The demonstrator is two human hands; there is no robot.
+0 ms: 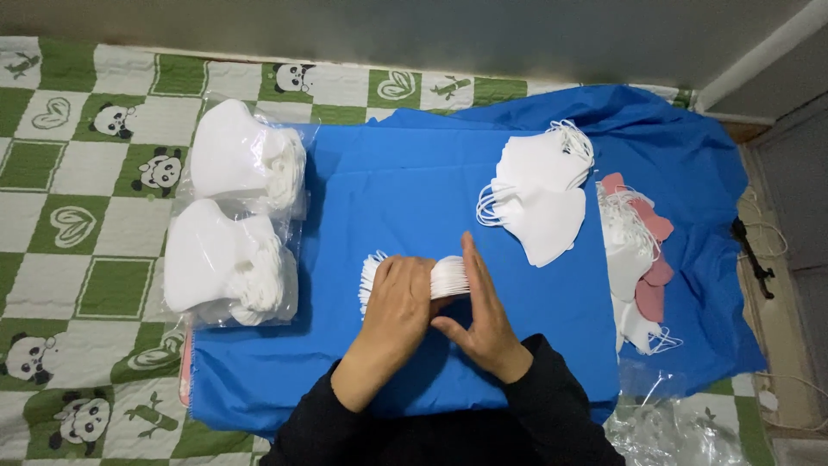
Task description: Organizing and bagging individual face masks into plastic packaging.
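Observation:
Both my hands press a stack of white face masks together on a blue cloth. My left hand lies over the top and left side of the stack, fingers curled around it. My right hand stands flat against the stack's right end, fingers straight and pointing away from me. White ear loops stick out at the stack's left end. Black sleeves cover both my forearms.
Two clear bags of packed white masks lie at the cloth's left edge. A loose pile of white masks sits at the right, with pink and white masks beyond it. Empty plastic bags lie at the lower right. A green panda-print mat covers the floor.

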